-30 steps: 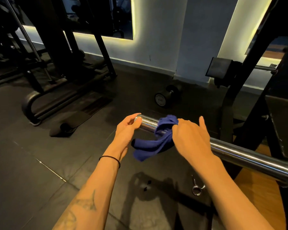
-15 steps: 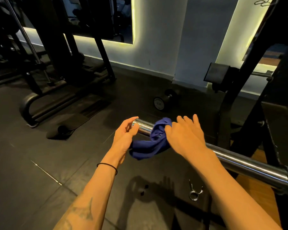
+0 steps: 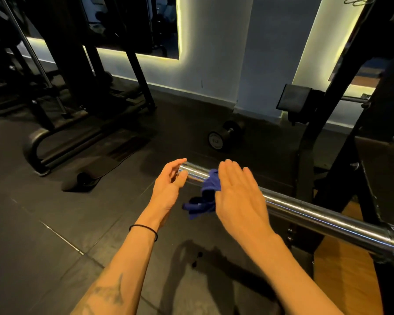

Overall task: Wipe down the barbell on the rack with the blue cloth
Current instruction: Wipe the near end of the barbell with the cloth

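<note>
Right hand presses the blue cloth against the barbell; left hand cups the bar's free end

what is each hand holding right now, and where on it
The right hand, fingers flat, presses the blue cloth against the barbell sleeve without gripping it. The left hand loosely cups the sleeve's free end.

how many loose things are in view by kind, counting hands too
hands: 2 (left, right)
cloth: 1
barbell: 1
dumbbell: 1
wristband: 1
total: 6
</note>
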`<action>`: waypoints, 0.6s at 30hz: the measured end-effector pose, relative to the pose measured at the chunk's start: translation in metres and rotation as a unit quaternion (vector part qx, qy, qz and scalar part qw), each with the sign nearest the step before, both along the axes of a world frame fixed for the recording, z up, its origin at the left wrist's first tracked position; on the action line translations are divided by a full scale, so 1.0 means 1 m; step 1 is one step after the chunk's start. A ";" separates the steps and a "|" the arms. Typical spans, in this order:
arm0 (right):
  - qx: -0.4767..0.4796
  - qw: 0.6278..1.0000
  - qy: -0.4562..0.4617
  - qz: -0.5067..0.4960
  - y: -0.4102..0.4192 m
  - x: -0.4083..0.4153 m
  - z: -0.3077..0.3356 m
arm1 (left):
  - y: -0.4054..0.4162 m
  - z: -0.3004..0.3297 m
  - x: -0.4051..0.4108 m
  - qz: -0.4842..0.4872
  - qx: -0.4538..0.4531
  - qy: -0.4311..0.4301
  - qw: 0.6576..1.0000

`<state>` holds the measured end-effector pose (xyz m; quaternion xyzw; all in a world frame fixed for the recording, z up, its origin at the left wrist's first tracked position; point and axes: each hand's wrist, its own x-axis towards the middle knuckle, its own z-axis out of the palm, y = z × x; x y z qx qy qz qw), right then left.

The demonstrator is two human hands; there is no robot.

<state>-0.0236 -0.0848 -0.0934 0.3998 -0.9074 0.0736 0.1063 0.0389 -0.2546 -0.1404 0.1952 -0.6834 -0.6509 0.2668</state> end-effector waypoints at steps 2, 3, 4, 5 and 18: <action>0.036 0.998 -0.006 -0.058 0.013 0.000 -0.001 | -0.001 -0.002 0.000 0.001 -0.005 -0.003 1.000; 0.044 0.996 -0.010 -0.078 0.010 0.001 0.000 | -0.002 -0.003 0.000 0.002 -0.008 -0.007 1.000; 0.035 0.995 -0.026 -0.085 -0.001 0.003 0.001 | -0.002 -0.002 0.000 0.000 -0.013 -0.011 1.000; 0.021 0.995 -0.041 -0.085 -0.016 0.004 0.004 | -0.003 -0.002 0.000 -0.003 -0.025 -0.016 1.000; -0.006 0.998 -0.037 0.043 -0.040 0.009 -0.009 | -0.025 0.043 -0.015 -0.163 -0.617 -0.222 0.737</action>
